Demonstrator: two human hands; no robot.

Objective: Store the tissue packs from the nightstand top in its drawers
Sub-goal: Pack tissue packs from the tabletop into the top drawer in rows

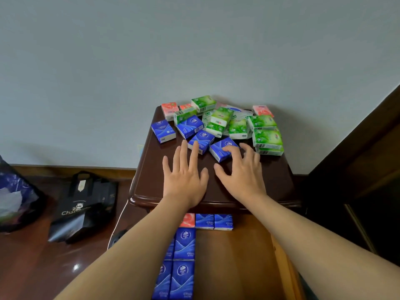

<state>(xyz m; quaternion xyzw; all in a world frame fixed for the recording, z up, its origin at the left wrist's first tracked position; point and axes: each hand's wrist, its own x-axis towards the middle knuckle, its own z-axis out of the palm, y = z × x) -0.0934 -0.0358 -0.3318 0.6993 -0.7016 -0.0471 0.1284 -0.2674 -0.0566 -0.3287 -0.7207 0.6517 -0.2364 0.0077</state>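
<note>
From my head view, a black bag (83,205) reading "Cha…" sits on the floor left of the nightstand (272,180). Blue, green and pink tissue packs (267,138) crowd its back half; more blue ones (184,244) line the open drawer (233,256). My left hand (184,178) hovers flat, fingers spread. My right hand (242,172) curls fingertips onto a blue pack (220,149), not yet gripping.

Nightstand (151,182) (dark wood), tissue packs (267,138)

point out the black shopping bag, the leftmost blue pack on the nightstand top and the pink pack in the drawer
black shopping bag (86,204): head view, its printed front.
leftmost blue pack (163,131): head view, middle of its top face.
pink pack in the drawer (187,220): head view, its visible strip.
</note>
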